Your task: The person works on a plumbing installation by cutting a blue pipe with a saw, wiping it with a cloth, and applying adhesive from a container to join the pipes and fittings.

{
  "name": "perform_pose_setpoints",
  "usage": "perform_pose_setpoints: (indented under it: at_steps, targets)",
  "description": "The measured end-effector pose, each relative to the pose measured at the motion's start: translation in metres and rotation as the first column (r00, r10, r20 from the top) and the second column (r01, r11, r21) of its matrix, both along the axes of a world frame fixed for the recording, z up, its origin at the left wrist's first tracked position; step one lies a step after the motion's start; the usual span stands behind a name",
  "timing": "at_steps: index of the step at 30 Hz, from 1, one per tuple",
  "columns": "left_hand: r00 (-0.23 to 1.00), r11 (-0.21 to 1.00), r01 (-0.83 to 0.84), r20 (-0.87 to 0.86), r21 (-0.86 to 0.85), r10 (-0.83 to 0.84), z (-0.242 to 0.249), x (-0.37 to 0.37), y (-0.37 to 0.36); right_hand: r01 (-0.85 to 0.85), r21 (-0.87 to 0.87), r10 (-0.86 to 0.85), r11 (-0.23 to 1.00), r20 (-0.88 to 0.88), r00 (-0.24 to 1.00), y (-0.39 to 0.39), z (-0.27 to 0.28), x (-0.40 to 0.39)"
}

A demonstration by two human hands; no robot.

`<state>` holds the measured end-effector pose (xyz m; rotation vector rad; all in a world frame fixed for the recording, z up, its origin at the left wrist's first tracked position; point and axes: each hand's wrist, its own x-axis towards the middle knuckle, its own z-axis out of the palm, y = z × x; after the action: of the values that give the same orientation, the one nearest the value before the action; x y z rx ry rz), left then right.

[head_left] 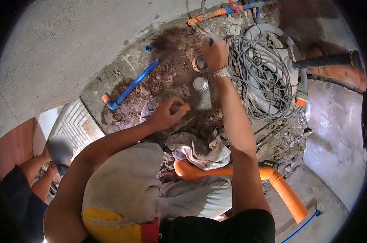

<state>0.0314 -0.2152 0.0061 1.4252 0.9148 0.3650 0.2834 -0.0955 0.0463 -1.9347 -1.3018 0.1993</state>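
My left hand (167,114) is closed around a small orange pipe fitting (184,108), which sticks out between thumb and fingers above the dirt. My right hand (216,52), a watch on its wrist, is closed just above and beside a small open can (200,63). Whatever its fingers hold is hidden. A round silver lid (200,84) lies a little nearer to me. To the left rests a blue pipe (137,83) with an orange-tipped elbow, and beyond it a small blue ring-shaped fitting (147,48).
A grey cable bundle (260,77) lies over a white power tool at the right. An orange drain pipe (286,194) crosses near my legs, beside a dirty rag (203,150). Orange-and-blue piping (216,14) runs along the wall. Another person (25,198) is at the left.
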Motion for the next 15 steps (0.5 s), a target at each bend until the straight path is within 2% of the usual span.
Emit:
perform_pose_setpoints:
  at_steps: [2, 6, 8, 10, 12, 13, 15]
  targets:
    - [0.983, 0.993, 0.098, -0.150, -0.063, -0.106, 0.011, 0.000, 0.005, -0.023, 0.044, 0.023, 0.999, -0.001, 1.000, 0.000, -0.005, 0.000]
    - [0.997, 0.998, 0.061, -0.040, -0.006, -0.061, -0.006, 0.002, -0.004, -0.004, 0.020, 0.002, 1.000, 0.109, 0.994, 0.014, -0.013, 0.005]
    - [0.997, 1.000, -0.019, 0.078, 0.005, 0.018, -0.007, 0.004, -0.005, -0.004, 0.002, 0.004, 1.000, 0.139, 0.990, 0.014, -0.017, 0.002]
    - [0.999, 1.000, 0.013, 0.029, -0.017, -0.013, -0.002, 0.002, -0.001, 0.037, 0.041, -0.036, 0.998, -0.016, 0.999, 0.005, -0.023, -0.011]
    - [0.999, 0.998, 0.038, -0.026, -0.045, -0.040, 0.000, 0.001, 0.001, 0.073, -0.028, -0.073, 0.997, 0.015, 0.997, 0.002, -0.045, -0.022]
    - [1.000, 0.998, 0.026, -0.007, -0.049, -0.026, 0.001, 0.001, -0.001, 0.114, 0.004, -0.110, 0.993, -0.242, 0.964, 0.003, -0.072, -0.026]
    - [1.000, 0.998, 0.018, 0.011, -0.053, -0.018, 0.003, 0.002, 0.000, 0.168, 0.025, -0.135, 0.985, -0.485, 0.864, 0.006, -0.079, -0.037]
